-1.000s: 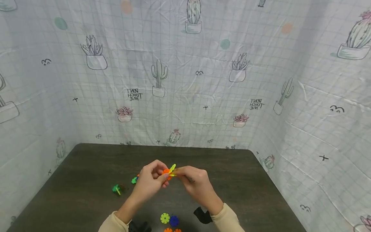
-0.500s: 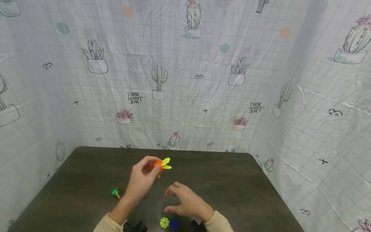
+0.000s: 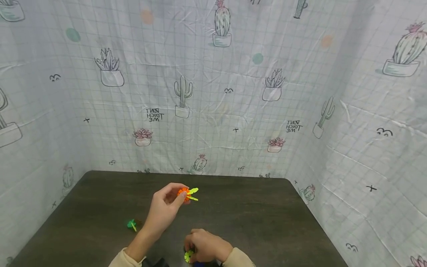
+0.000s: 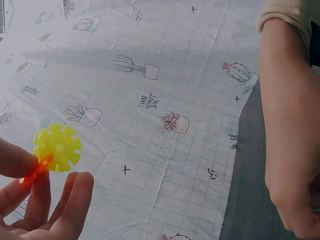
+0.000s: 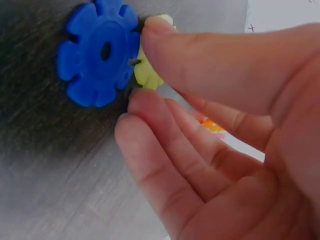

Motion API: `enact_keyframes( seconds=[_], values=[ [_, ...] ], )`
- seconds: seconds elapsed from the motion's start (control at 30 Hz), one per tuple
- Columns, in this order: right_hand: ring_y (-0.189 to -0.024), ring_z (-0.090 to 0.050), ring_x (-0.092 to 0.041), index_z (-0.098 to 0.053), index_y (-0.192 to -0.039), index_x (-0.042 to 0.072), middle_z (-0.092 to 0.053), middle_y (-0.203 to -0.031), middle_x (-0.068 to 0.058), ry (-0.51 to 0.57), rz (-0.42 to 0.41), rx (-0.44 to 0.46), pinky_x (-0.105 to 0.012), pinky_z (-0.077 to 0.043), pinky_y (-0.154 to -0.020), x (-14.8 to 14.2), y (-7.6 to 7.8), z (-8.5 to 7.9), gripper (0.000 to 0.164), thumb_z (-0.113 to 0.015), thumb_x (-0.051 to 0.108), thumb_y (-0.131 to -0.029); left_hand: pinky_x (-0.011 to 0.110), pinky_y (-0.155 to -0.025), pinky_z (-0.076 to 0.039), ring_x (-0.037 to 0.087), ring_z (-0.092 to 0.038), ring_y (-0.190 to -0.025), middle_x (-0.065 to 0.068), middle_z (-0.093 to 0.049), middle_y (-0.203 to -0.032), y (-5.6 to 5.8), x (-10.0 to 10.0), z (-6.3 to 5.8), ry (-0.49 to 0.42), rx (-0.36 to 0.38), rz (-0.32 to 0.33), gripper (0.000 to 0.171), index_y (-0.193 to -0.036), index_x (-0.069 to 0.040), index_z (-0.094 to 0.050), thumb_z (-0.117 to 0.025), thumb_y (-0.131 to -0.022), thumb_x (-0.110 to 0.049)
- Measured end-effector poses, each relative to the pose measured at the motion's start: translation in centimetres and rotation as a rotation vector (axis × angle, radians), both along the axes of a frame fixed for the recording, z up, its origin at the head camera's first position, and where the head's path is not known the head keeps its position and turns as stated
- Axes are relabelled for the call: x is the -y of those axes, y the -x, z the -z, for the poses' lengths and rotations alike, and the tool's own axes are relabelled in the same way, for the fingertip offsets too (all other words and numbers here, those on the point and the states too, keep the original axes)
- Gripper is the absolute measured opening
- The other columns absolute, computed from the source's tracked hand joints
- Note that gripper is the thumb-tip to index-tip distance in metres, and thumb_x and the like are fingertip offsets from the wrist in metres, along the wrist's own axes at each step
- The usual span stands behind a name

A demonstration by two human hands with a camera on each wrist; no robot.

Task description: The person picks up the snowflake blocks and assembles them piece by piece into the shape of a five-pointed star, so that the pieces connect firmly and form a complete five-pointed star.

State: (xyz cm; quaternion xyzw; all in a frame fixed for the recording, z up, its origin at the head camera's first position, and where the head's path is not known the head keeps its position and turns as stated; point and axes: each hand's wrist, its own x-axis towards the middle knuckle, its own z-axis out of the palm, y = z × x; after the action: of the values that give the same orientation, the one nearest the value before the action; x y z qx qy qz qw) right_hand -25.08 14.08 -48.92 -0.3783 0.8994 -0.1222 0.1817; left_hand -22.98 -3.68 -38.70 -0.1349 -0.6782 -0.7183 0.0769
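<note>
My left hand [image 3: 163, 211] is raised over the table and pinches an orange notched interlocking disc [image 3: 183, 193] between thumb and fingers. Two yellow discs [image 4: 62, 145] are slotted into the orange one and fan outward to the right. Lower down, my right hand [image 3: 207, 245] is at the tabletop, its thumb and fingers on the edges of a loose yellow notched disc [image 3: 188, 256]. Beside that disc lies a blue notched disc [image 5: 87, 45], mostly hidden by the hand in the head view.
A small green-and-yellow disc assembly [image 3: 132, 224] sits on the dark table [image 3: 253, 211] left of my left forearm. Part of a black object [image 3: 156, 263] shows at the bottom edge. A cactus-print cloth [image 3: 213, 129] surrounds the table's back and sides.
My right hand has let go of the joined discs and moved down to the loose yellow disc. My left hand, still holding the orange-and-yellow assembly, has shifted slightly left.
</note>
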Motion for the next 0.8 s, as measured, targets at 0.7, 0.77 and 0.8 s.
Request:
enact_keyframes(
  seconds=[0.7,0.77,0.8],
  values=[
    [-0.070,-0.060,0.003,-0.057,-0.101,0.033,-0.061,-0.083,0.020,0.252,0.001,0.275,-0.020,-0.053,-0.061,-3.7,4.7,10.4,0.026,-0.079,0.039,-0.089,0.031,-0.075,-0.063,0.019,-0.073,-0.085,0.017,-0.069,-0.119,0.0,0.2,0.2,-0.023,-0.024,0.021,0.023,-0.119,-0.004,-0.072,-0.068,-0.097,-0.007],
    [-0.068,-0.060,0.002,-0.058,-0.100,0.029,-0.062,-0.081,0.018,0.280,0.017,0.298,-0.019,-0.054,-0.061,-3.5,3.7,8.6,0.025,-0.080,0.035,-0.089,0.031,-0.075,-0.063,0.019,-0.073,-0.086,0.017,-0.069,-0.119,-0.1,0.3,0.1,-0.020,-0.024,0.020,0.023,-0.119,-0.005,-0.072,-0.068,-0.097,-0.007],
    [-0.068,-0.060,0.002,-0.058,-0.099,0.025,-0.062,-0.081,0.017,0.301,0.027,0.306,-0.019,-0.053,-0.061,-3.3,3.0,7.5,0.024,-0.080,0.031,-0.089,0.031,-0.075,-0.063,0.019,-0.073,-0.086,0.017,-0.068,-0.119,-0.1,0.3,0.1,-0.021,-0.024,0.021,0.023,-0.120,-0.005,-0.072,-0.068,-0.097,-0.007]
  ],
)
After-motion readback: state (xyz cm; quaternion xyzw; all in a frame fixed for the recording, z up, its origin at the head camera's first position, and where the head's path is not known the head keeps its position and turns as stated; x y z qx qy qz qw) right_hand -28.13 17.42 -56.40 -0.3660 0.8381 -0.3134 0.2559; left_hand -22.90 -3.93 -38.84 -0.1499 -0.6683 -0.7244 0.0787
